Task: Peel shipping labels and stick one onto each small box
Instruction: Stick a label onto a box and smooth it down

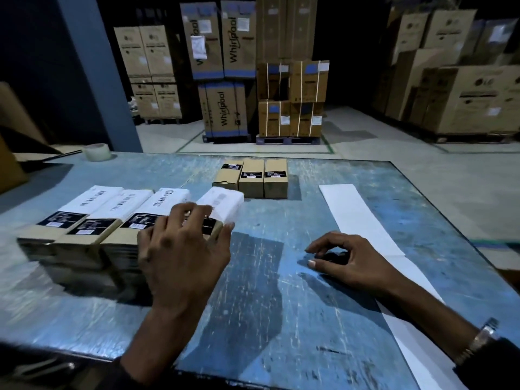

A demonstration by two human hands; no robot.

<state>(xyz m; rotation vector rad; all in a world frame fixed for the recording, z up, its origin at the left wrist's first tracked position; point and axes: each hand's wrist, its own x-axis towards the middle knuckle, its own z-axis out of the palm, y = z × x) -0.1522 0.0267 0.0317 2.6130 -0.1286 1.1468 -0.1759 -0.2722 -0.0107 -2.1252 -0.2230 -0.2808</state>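
From the head camera, the blue tabletop (pixel 253 277) carries two groups of small boxes. Taking the unlabelled trio (pixel 251 177) at the far middle as the landmark: these three brown boxes stand side by side, touching, each showing only a black product sticker, so they probably wait their turn.

Nearer than the trio and to its left lies a row of labelled boxes (pixel 92 218), packed edge to edge, each with a white shipping label across its far half. Keeping them tight likely separates finished work from the rest.

The left hand (pixel 180 249) rests on the rightmost box of that row (pixel 216 212), fingers (pixel 183 212) spread and lightly curved over its top with the thumb at its right side, seemingly pressing it in line or smoothing its label; a firm grip is not clear.

Right of the trio and running toward the person lies the white label strip (pixel 363 218). The right hand (pixel 349 260) hovers over its near part with fingers loosely curled, holding nothing, probably placed to peel the next label.

A tape roll (pixel 97 152) sits far left of the trio.
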